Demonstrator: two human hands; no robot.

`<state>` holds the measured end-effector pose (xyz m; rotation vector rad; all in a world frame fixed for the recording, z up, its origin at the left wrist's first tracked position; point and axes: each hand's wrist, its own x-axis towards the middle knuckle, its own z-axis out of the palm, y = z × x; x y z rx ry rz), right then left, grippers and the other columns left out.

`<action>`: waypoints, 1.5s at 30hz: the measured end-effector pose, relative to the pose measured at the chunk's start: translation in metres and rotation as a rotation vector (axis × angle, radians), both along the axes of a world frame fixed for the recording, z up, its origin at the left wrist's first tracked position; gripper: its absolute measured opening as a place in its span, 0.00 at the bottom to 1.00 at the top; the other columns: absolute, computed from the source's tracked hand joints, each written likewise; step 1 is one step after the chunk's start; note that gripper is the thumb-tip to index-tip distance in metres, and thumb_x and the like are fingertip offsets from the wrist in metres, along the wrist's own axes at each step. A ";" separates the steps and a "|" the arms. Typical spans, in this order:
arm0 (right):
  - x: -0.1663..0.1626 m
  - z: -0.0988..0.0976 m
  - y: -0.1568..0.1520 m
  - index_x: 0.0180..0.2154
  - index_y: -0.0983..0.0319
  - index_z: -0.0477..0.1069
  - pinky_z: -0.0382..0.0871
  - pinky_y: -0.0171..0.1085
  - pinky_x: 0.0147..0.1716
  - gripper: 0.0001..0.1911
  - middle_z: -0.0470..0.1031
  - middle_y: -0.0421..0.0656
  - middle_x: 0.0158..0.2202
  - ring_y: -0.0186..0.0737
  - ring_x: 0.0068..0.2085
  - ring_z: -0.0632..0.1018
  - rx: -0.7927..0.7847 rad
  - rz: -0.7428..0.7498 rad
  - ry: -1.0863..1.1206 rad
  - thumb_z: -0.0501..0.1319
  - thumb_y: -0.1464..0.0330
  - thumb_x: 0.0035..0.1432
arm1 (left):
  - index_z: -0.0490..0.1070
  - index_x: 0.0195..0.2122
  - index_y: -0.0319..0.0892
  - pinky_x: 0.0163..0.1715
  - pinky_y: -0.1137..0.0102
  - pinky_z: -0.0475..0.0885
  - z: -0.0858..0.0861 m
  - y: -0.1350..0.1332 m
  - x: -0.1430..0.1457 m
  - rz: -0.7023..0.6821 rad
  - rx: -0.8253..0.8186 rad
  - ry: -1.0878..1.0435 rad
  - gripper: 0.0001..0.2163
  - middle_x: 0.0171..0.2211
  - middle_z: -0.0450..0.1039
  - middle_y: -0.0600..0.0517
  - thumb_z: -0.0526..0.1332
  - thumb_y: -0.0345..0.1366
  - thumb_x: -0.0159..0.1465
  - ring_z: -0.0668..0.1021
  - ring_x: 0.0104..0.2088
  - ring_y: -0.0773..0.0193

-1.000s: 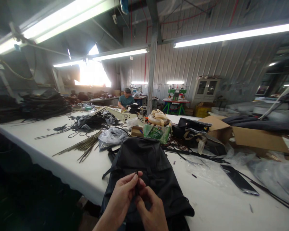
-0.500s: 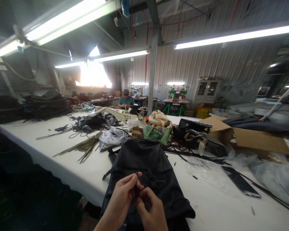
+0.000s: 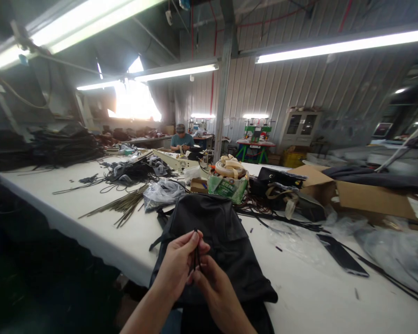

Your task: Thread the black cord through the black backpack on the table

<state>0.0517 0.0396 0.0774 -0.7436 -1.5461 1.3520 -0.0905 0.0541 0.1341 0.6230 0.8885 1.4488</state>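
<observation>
A black backpack (image 3: 216,232) lies flat on the white table (image 3: 90,227), its near end hanging over the front edge. Above its lower half my left hand (image 3: 179,264) pinches a thin black cord (image 3: 195,248) that stands upright between thumb and fingers. My right hand (image 3: 216,290) is closed just below and to the right, its fingertips gripping the lower part of the same cord. Both hands touch each other at the cord.
Behind the backpack lie a clear plastic bag (image 3: 162,192), a bundle of thin rods (image 3: 123,206), a green box with coiled webbing (image 3: 228,181), black straps and a cardboard box (image 3: 355,192). A dark flat strip (image 3: 341,255) lies at right. A person (image 3: 181,139) sits at the far end.
Both hands have risen a little with the cord and more of my forearms shows. The view has tilted slightly; the backpack has not moved.
</observation>
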 end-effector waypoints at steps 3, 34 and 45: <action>0.013 0.032 0.016 0.45 0.61 0.83 0.77 0.42 0.49 0.27 0.86 0.45 0.38 0.47 0.42 0.84 0.017 0.071 -0.111 0.61 0.44 0.76 | 0.85 0.40 0.39 0.21 0.78 0.70 0.034 0.007 -0.001 -0.029 0.057 0.045 0.25 0.32 0.84 0.47 0.87 0.52 0.52 0.87 0.35 0.57; 0.139 -0.011 0.015 0.76 0.59 0.66 0.77 0.59 0.64 0.42 0.77 0.62 0.70 0.68 0.62 0.85 0.051 -0.528 -1.083 0.68 0.73 0.62 | 0.84 0.27 0.38 0.30 0.65 0.70 0.238 -0.017 -0.004 0.139 0.710 0.579 0.11 0.24 0.76 0.51 0.69 0.28 0.68 0.75 0.23 0.67; 0.177 -0.063 0.043 0.60 0.63 0.81 0.80 0.52 0.62 0.30 0.87 0.54 0.59 0.60 0.61 0.85 -0.074 -0.799 -0.524 0.54 0.58 0.66 | 0.86 0.30 0.38 0.26 0.75 0.74 0.213 -0.007 0.000 0.151 0.527 0.456 0.08 0.27 0.78 0.51 0.77 0.38 0.58 0.77 0.25 0.68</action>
